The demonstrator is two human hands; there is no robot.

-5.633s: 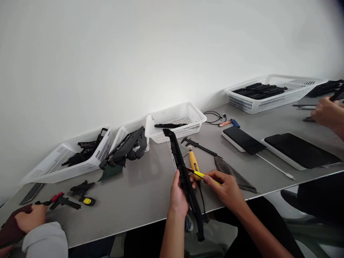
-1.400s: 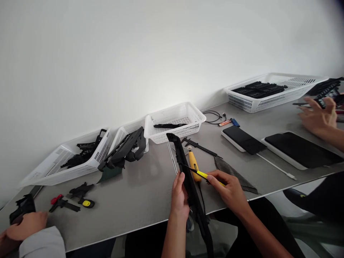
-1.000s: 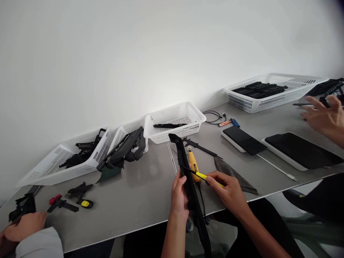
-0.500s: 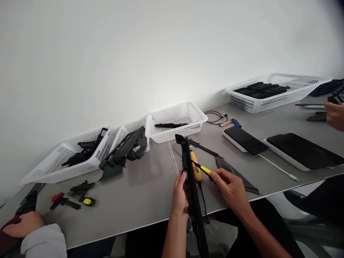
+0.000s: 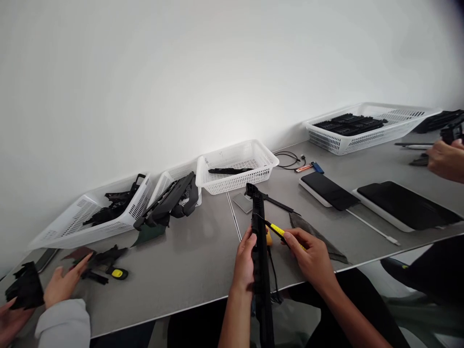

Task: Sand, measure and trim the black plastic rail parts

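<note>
My left hand (image 5: 244, 263) is wrapped round a long black plastic part (image 5: 261, 275), which stands nearly upright over the table's front edge. Between the fingers of my right hand (image 5: 313, 256) is a yellow and black utility knife (image 5: 278, 230). Its thin tip meets, or lies very close to, the upper side of the black part. Behind the part, a yellow tool (image 5: 268, 238) with a black cord is mostly hidden. A black caliper (image 5: 281, 204) and a grey flat card-like piece (image 5: 242, 203) lie just beyond. A dark cloth (image 5: 319, 237) rests beside my right hand.
White baskets (image 5: 237, 186) with black parts line the wall. To the right lie a phone on a white block (image 5: 329, 190) and a larger black-topped device (image 5: 409, 205). Co-workers' hands work at the left (image 5: 65, 282) and far right (image 5: 447, 157).
The black part has shifted slightly right and stands straighter, uncovering the grey piece. The knife stays near its upper side. At the left, a co-worker's hand has reached toward the tools on the table.
</note>
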